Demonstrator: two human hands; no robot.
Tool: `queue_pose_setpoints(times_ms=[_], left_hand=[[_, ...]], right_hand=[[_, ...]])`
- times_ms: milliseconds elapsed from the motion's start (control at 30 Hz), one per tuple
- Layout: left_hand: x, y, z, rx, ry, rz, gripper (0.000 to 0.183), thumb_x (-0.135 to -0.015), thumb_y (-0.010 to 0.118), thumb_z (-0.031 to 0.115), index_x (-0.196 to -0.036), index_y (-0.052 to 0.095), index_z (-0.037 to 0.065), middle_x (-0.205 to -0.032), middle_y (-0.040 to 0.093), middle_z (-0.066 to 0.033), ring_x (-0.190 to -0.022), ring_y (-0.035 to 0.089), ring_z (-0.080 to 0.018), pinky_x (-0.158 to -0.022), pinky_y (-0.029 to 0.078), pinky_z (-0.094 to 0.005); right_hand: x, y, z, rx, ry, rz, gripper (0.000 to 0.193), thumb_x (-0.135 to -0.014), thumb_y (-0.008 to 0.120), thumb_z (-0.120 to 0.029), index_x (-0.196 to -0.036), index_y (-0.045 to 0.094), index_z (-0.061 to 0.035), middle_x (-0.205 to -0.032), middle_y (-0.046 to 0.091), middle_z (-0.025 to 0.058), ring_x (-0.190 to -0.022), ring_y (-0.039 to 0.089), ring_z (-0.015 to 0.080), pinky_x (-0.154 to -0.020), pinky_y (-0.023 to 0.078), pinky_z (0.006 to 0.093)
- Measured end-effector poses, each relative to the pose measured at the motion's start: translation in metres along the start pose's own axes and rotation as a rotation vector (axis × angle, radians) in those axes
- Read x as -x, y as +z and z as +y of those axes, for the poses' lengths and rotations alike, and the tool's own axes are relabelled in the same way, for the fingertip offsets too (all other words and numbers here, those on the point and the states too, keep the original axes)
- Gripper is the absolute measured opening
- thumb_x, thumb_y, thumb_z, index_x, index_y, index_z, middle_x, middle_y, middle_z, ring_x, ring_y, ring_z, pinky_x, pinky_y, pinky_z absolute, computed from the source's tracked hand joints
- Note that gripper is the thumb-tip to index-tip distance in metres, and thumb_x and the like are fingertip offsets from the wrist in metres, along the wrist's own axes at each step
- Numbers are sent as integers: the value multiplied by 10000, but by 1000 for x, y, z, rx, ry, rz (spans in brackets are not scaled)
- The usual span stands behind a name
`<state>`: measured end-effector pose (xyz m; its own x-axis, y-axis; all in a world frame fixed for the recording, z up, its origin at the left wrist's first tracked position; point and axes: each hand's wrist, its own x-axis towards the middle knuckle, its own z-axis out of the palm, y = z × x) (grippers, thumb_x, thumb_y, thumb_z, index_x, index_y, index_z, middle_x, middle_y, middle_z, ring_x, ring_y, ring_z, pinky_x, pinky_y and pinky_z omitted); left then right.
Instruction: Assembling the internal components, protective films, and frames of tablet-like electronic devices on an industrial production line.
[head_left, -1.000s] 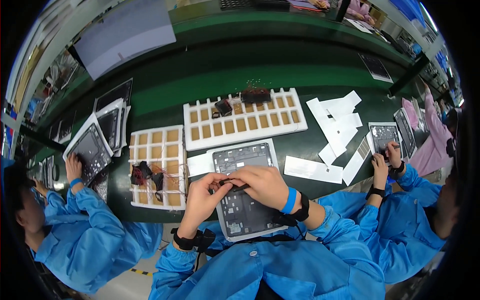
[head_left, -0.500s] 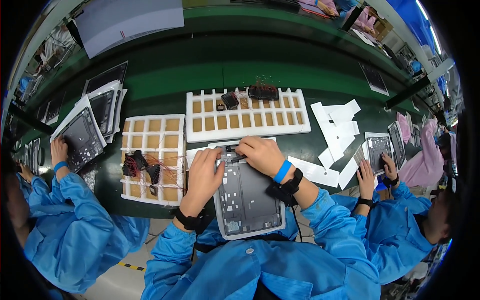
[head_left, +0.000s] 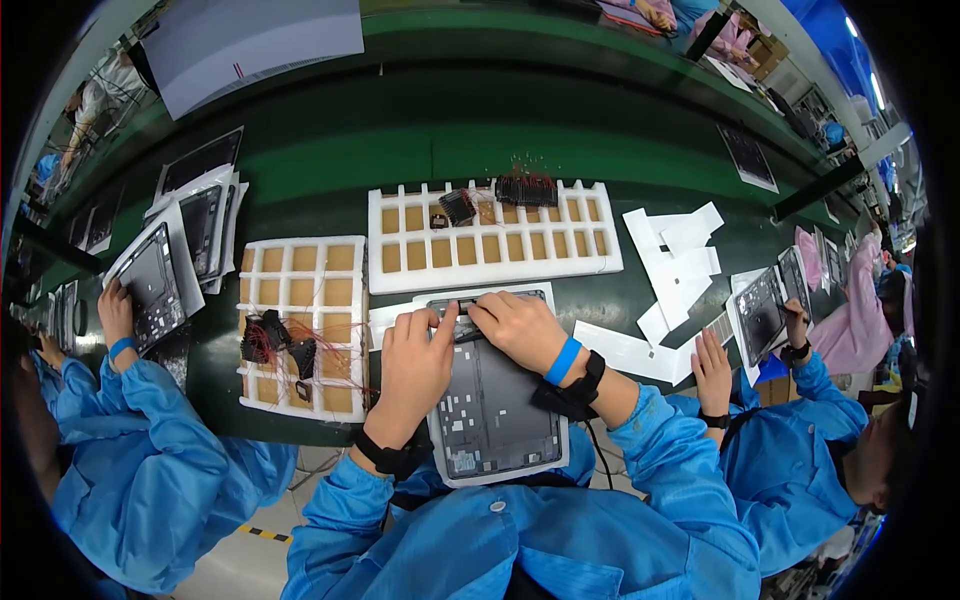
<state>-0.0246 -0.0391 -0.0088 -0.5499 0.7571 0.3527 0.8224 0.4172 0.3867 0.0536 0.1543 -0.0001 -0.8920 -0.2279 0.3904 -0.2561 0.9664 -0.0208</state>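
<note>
A dark grey tablet housing (head_left: 502,410), dotted with small pale pads, leans on the table's front edge in front of me, with a white sheet behind it. My left hand (head_left: 415,362) rests over its upper left corner, fingers outstretched and pressing near the top edge. My right hand (head_left: 522,332) is closed in a pinch at that same edge, its fingertips close to the left ones. Between the fingertips a small dark part (head_left: 463,309) shows only partly; the fingers hide the rest of it.
Beyond the housing stands a long white foam tray (head_left: 495,272) holding black parts with red wires. Another foam tray (head_left: 300,410) with wired parts lies left. White cut sheets (head_left: 672,262) lie right. Co-workers sit on both sides, handling similar housings (head_left: 155,285).
My left hand has shifted slightly, its fingers now closer to the right fingertips. The dark part under my right hand is more hidden. The right co-worker's housing is tilted up more.
</note>
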Motion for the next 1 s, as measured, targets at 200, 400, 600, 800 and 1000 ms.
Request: queue_pose_setpoints(times_ms=[200,400,600,800,1000], left_hand=[[3,0,5,-86,16,-69,609,-827,748,236,-1398,595,93,-1060,543,-91,-1003,520,-265,-837,401,-406],[3,1,8,-153,50,-63,599,-847,735,284,-1404,598,112,-1075,538,-85,-1028,511,-264,-852,385,-414],[-4,-1,10,-111,30,-101,538,-884,706,279,-1388,615,113,-1062,537,-86,-1001,502,-272,-836,383,-405],[-3,0,-1,38,34,-36,507,-879,712,292,-1345,647,104,-1039,548,-75,-981,507,-269,-834,390,-394],[2,-1,-8,207,-25,83,381,-817,724,165,-1184,698,68,-1017,602,-108,-950,564,-306,-832,468,-419]], right_hand=[[4,-9,-4,-80,103,-92,366,-800,684,-123,-1160,687,-58,-1037,630,35,-922,659,196,-671,583,311],[5,-15,-14,-91,203,-157,412,-780,686,-112,-1190,684,-64,-1086,626,49,-991,652,231,-716,589,354],[-34,-42,44,-269,258,-202,270,-810,651,-97,-1069,728,-93,-1004,690,101,-944,681,323,-786,565,429],[-67,-47,125,-145,540,41,215,-864,685,-152,-1069,744,-125,-1009,695,97,-920,688,348,-809,559,459],[-85,-17,121,-159,361,-7,279,-860,687,-115,-1138,710,-113,-1159,643,73,-944,694,336,-843,567,451]])
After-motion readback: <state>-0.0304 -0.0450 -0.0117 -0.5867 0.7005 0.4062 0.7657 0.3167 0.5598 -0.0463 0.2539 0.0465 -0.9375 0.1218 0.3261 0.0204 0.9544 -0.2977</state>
